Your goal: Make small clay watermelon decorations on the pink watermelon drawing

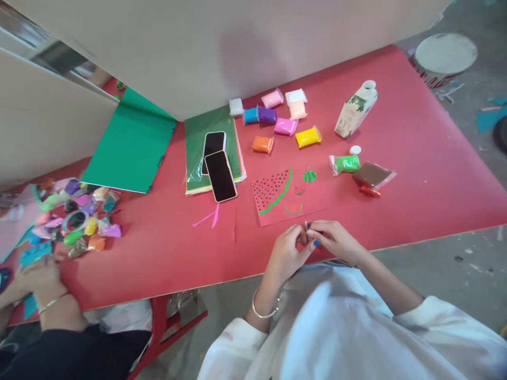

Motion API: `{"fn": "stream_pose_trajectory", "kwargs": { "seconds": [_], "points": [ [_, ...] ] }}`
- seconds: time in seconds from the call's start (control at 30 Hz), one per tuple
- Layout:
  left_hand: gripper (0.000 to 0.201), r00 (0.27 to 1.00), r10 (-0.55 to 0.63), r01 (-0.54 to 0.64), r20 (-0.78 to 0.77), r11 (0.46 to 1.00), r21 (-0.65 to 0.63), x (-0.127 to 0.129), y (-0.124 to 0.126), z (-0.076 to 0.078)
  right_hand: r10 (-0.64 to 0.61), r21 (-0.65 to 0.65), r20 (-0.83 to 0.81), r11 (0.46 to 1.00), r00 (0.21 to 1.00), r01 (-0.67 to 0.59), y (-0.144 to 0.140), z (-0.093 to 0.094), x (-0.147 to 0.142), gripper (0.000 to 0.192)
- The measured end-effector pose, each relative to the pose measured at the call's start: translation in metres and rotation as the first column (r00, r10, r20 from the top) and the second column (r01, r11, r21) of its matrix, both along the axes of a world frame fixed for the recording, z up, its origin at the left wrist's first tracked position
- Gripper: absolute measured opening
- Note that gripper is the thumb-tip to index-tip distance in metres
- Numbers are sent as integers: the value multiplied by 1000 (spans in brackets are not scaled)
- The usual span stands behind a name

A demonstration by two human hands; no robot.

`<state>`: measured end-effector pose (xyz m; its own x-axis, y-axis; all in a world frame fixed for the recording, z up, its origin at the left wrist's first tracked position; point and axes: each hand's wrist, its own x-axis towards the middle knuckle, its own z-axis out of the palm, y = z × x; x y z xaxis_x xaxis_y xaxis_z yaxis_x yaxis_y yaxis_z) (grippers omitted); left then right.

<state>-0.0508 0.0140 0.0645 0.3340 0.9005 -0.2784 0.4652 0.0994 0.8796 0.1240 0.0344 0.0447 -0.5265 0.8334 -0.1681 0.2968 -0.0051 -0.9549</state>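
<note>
My left hand (287, 252) and my right hand (336, 240) meet fingertip to fingertip at the table's near edge. Both are closed in a pinch; something small and dark seems to show between the fingers, too little to make out. Just beyond them lies a red sheet (273, 217) bearing a large watermelon slice (275, 190) with black dots and a green rind. Beside that slice are a small round green melon (309, 175), a tiny dotted wedge (299, 190) and a small curved slice (294, 208).
Clay packets, among them yellow (308, 137) and green (346, 164), lie beyond the sheet. A carton (356, 110) stands at right near a brown packet (374, 176). Two phones (221, 177) rest on coloured sheets (194, 158). At left, a co-worker's hands (41, 277) are near piled clay packets (91, 226).
</note>
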Motion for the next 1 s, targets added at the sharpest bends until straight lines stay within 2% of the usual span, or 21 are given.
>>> {"fn": "stream_pose_trajectory", "kwargs": {
  "seconds": [0.27, 0.37, 0.47, 0.53, 0.7, 0.77, 0.83, 0.93, 0.97, 1.0],
  "points": [
    [12, 999, -47, 47, -18, 999, -12, 0, -7, 2, -5, 10, -74, 1000, 997, 5, -7, -4, 2, 39],
    [11, 997, -43, 45, -63, 999, 26, 2, -11, 6, -20, 84, -76, 996, 997, 26, -15, 0, 1, 35],
    [12, 993, -11, 23, -114, 994, 104, 8, -18, 9, -67, 227, -26, 971, 997, 71, -24, 4, -2, 30],
    [15, 988, 45, -17, -149, 982, 187, 15, -22, 10, -138, 349, -8, 928, 990, 132, -28, 7, -3, 31],
    [20, 967, 181, -108, -177, 928, 357, 24, -28, 12, -301, 589, -40, 763, 953, 266, -38, 17, -6, 32],
    [22, 947, 258, -162, -190, 897, 411, 23, -28, 13, -350, 662, -42, 692, 936, 288, -42, 21, -6, 32],
    [23, 933, 307, -198, -189, 874, 443, 19, -26, 15, -351, 697, -20, 667, 936, 264, -46, 24, -6, 31],
    [22, 946, 280, -184, -164, 879, 440, 11, -23, 20, -354, 718, 9, 654, 935, 240, -47, 26, -4, 20],
    [21, 954, 255, -167, -155, 886, 432, 9, -22, 22, -375, 735, 10, 631, 927, 247, -46, 26, -3, 16],
    [19, 965, 219, -139, -147, 896, 421, 7, -21, 25, -399, 756, 10, 603, 917, 254, -44, 26, -1, 22]
  ]
}}
